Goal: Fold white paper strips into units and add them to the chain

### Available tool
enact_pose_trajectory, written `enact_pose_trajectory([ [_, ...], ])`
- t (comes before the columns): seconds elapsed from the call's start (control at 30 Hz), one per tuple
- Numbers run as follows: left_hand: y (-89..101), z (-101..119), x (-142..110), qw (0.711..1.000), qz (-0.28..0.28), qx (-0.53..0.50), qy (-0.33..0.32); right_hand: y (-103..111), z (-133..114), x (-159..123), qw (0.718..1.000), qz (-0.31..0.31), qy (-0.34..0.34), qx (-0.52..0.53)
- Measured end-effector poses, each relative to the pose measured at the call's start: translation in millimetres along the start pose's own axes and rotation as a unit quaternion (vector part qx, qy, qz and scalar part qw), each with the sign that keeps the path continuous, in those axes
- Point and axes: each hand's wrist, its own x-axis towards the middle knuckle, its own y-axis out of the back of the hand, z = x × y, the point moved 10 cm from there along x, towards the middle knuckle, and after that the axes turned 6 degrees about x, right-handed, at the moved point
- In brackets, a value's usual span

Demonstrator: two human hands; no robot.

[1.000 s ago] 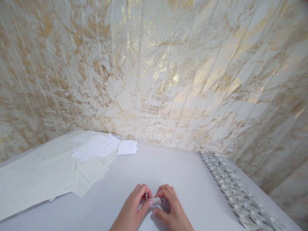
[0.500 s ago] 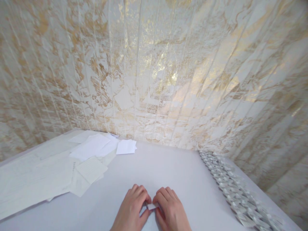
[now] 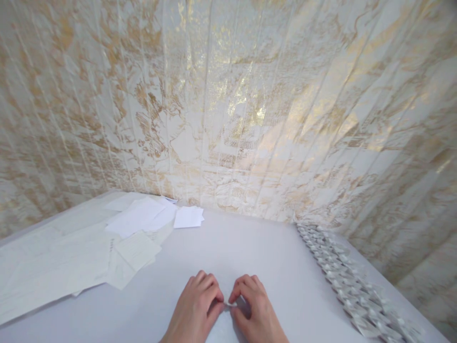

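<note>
My left hand [image 3: 197, 307] and my right hand [image 3: 254, 307] rest side by side on the white table [image 3: 250, 247] near its front edge. Their fingertips meet and pinch a small piece of folded white paper [image 3: 228, 304], of which only a thin sliver shows between the fingers. Both hands have curled fingers pressed down on it. The rest of the paper is hidden under the hands.
Loose white paper sheets [image 3: 135, 224] lie scattered at the left and back left. A long row of several small folded paper pieces [image 3: 346, 281] runs along the right edge. A gold and white patterned wall [image 3: 228, 109] stands behind the table.
The small paper showed between my fingers a second ago; now my hands have closed down over it and sit slightly lower, hiding most of it.
</note>
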Motion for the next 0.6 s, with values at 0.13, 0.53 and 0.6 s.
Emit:
enact_pose_trajectory([
  [0.13,5.6,-4.3,-0.4,1.000,0.016,-0.002,0.020,3.3,4.0,1.0,0.999,0.015,-0.030,-0.003],
  [0.53,7.9,-2.4,4.2,0.998,0.014,0.036,0.057,-0.6,5.0,4.7,0.993,0.045,-0.047,-0.103],
  [0.6,8.0,-2.9,4.5,0.997,0.013,0.044,0.063,-0.2,4.1,4.9,0.992,0.043,-0.048,-0.108],
])
